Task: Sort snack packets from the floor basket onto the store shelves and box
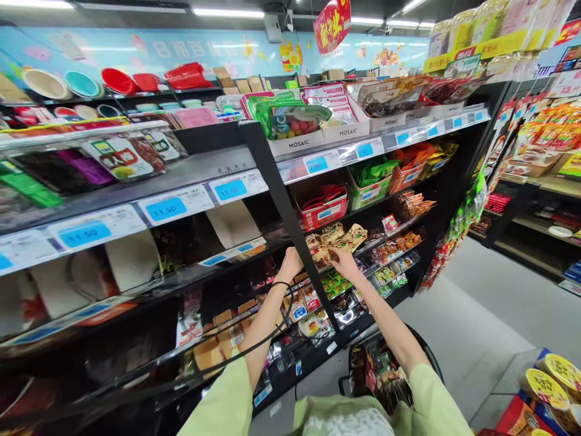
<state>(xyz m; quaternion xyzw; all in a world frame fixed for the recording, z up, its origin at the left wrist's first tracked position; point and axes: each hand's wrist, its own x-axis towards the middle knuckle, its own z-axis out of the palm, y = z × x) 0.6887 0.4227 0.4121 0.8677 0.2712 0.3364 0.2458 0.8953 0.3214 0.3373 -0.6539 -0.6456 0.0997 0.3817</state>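
Observation:
My right hand (344, 263) reaches into the middle shelf level, its fingers closed at the lower edge of a beige snack packet (353, 237) with dark and green print. More beige packets lie around it. My left hand (292, 264) is at the same height, just left of the black shelf post (297, 233). Its fingertips are hidden by the post, so what they touch does not show. A thin black cable (272, 330) loops by my left wrist. Above the packets sits a red box of snacks (324, 209).
A round dark basket (429, 348) with packaged goods stands on the floor before me. Lower tiers hold small packets (336, 283). Price rails (318, 163) jut out along the shelf edges. Yellow-lidded tubs (547, 387) stand at bottom right, and a grey aisle floor (476, 309) runs beyond.

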